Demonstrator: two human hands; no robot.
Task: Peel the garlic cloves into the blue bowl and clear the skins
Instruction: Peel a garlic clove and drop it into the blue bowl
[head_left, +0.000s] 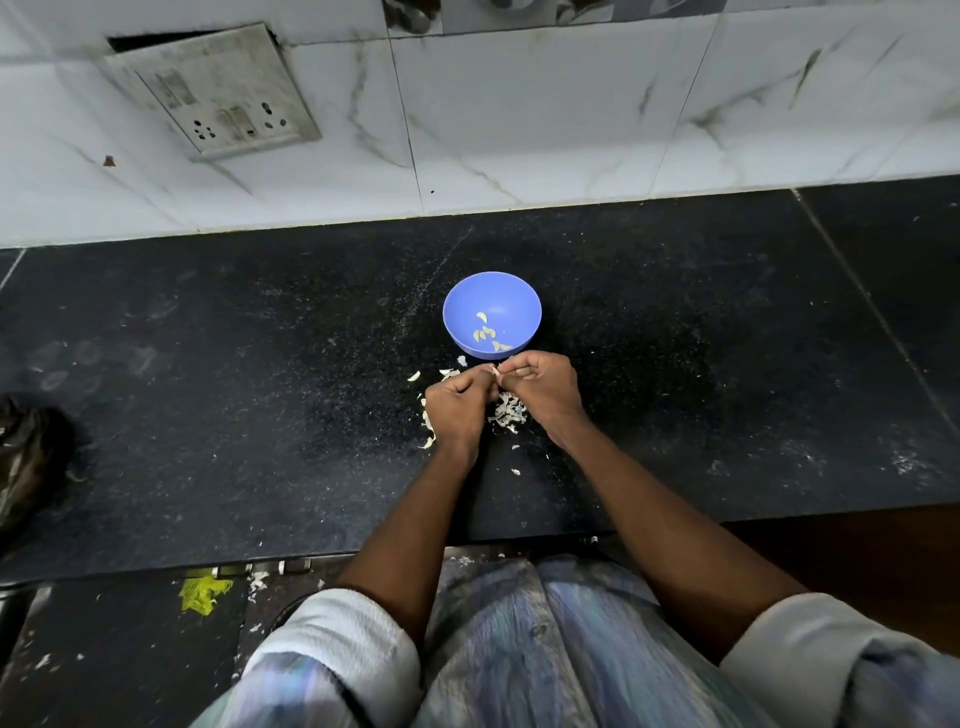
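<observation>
Dark speckled tabletop (218, 364) under a marbled tile wall, and we're mid-peel! Left hand (457, 405) and right hand (545, 387) meet just in front of the blue bowl (511, 291), fingers of both pinching one garlic clove (496, 372). Peeled cloves (485, 335) sit in the bowl, skins (508, 413) piled beneath. Next, likely: strip it, drop it in.
</observation>
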